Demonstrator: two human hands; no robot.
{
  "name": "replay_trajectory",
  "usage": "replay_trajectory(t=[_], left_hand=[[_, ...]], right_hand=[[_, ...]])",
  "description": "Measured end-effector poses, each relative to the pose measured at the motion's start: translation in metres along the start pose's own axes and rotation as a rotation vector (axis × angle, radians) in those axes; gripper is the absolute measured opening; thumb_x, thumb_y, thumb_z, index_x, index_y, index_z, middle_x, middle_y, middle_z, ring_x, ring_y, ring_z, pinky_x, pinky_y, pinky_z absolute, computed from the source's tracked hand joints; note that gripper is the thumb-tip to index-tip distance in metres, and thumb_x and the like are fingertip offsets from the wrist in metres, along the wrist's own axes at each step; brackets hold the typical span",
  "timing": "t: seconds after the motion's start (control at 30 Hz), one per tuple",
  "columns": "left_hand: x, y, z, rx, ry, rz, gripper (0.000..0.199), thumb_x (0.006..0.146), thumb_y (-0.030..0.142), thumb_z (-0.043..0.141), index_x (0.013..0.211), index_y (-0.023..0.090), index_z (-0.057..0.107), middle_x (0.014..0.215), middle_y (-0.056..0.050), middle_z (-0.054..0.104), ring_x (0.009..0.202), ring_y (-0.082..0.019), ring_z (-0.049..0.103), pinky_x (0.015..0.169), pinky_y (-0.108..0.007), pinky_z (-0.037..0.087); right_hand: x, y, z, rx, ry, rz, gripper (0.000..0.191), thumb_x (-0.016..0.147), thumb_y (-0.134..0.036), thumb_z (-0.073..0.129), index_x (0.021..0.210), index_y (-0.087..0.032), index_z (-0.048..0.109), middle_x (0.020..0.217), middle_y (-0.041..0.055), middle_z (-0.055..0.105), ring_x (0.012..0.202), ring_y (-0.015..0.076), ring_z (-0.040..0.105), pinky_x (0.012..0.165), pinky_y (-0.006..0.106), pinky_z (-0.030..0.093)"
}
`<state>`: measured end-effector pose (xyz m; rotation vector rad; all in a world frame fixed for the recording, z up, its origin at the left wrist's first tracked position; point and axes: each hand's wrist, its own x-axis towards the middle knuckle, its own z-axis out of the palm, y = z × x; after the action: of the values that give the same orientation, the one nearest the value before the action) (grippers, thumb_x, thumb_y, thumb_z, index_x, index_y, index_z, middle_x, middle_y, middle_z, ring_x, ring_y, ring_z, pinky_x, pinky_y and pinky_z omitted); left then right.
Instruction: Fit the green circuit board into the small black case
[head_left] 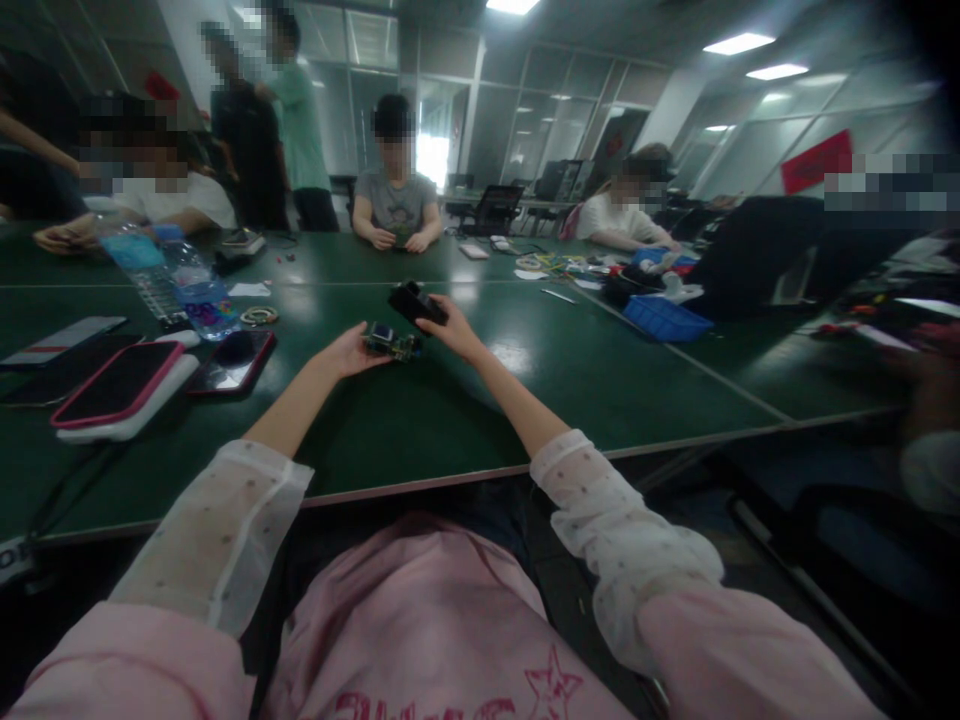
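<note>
My left hand (346, 352) is closed on the edge of a small green circuit board (391, 342) with a dark square part on its face. In my right hand (452, 328) is a black boxy case (415, 303), gripped at its right end and tilted. The case hangs just above and to the right of the board, close to it; whether they touch I cannot tell. Both hands are over the green table (450, 410), a little beyond its near edge.
Left of my arms lie a pink-framed phone (120, 383), another phone (234, 360) and two water bottles (196, 285). A blue tray (667, 317) stands at the right, with tangled wires (559, 265) behind it. A person (397, 195) sits opposite; others sit or stand around.
</note>
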<state>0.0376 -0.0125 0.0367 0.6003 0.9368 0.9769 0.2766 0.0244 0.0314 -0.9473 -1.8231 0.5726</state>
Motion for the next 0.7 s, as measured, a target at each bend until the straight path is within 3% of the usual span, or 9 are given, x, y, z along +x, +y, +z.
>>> replay_trajectory(t=[0.17, 0.27, 0.43, 0.7], left_hand=[[0.002, 0.001, -0.003, 0.014, -0.024, -0.009, 0.045, 0.106, 0.044, 0.031, 0.133, 0.016, 0.053, 0.094, -0.013, 0.069, 0.086, -0.025, 0.071, 0.081, -0.038, 0.061], [0.005, 0.000, -0.005, 0.018, -0.038, -0.005, 0.046, 0.106, 0.044, 0.031, 0.137, 0.015, 0.049, 0.097, -0.014, 0.069, 0.088, -0.026, 0.071, 0.082, -0.039, 0.061], [0.005, 0.001, -0.006, 0.014, -0.059, -0.007, 0.048, 0.106, 0.043, 0.031, 0.140, 0.015, 0.049, 0.100, -0.015, 0.069, 0.090, -0.027, 0.071, 0.083, -0.040, 0.060], [0.000, 0.002, 0.000, 0.057, -0.019, -0.010, 0.047, 0.106, 0.042, 0.030, 0.137, 0.015, 0.052, 0.106, -0.015, 0.069, 0.095, -0.026, 0.069, 0.083, -0.037, 0.060]], right_hand=[[0.001, 0.002, -0.020, -0.285, 0.212, 0.122, 0.062, 0.085, -0.047, 0.065, 0.138, -0.019, 0.049, 0.131, 0.0144, 0.062, 0.121, 0.0321, 0.057, 0.105, 0.051, 0.046], [-0.005, 0.005, -0.031, -0.544, 0.258, 0.225, 0.058, 0.089, -0.038, 0.060, 0.141, -0.015, 0.047, 0.131, 0.0193, 0.059, 0.123, 0.0341, 0.055, 0.104, 0.052, 0.047], [-0.017, 0.018, -0.037, -0.799, 0.167, 0.351, 0.054, 0.089, -0.034, 0.062, 0.136, -0.011, 0.050, 0.127, 0.0221, 0.058, 0.121, 0.0360, 0.055, 0.100, 0.051, 0.047], [-0.019, 0.022, -0.034, -0.853, 0.097, 0.431, 0.053, 0.092, -0.035, 0.060, 0.137, -0.010, 0.048, 0.132, 0.0229, 0.054, 0.124, 0.0364, 0.054, 0.102, 0.050, 0.047]])
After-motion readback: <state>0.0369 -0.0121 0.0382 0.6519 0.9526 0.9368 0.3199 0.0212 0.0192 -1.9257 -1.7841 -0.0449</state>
